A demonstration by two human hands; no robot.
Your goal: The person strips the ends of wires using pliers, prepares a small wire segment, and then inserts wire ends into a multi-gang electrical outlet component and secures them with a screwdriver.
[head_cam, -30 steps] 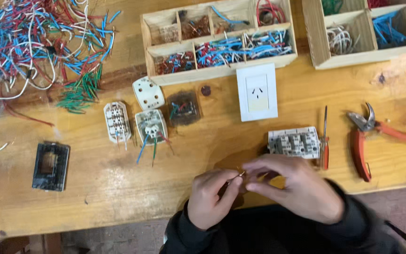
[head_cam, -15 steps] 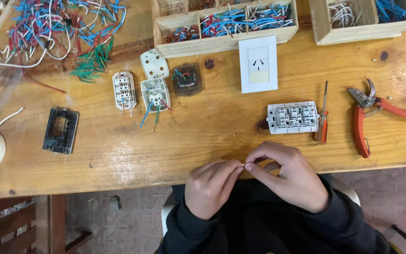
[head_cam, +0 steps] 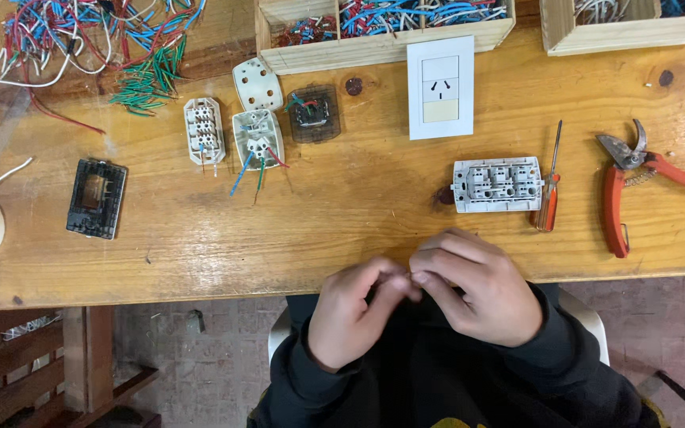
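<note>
there is one view only, from a camera worn on the person's head, looking almost straight down over the near edge of the wooden desk. it sits fairly close, with the hands low in the middle of the picture and the wooden trays cut off at the top edge. below the desk's edge it takes in the person's dark sleeves and a strip of floor.

A small, mostly hidden piece sits pinched between both hands' fingers at the table's near edge.
</note>
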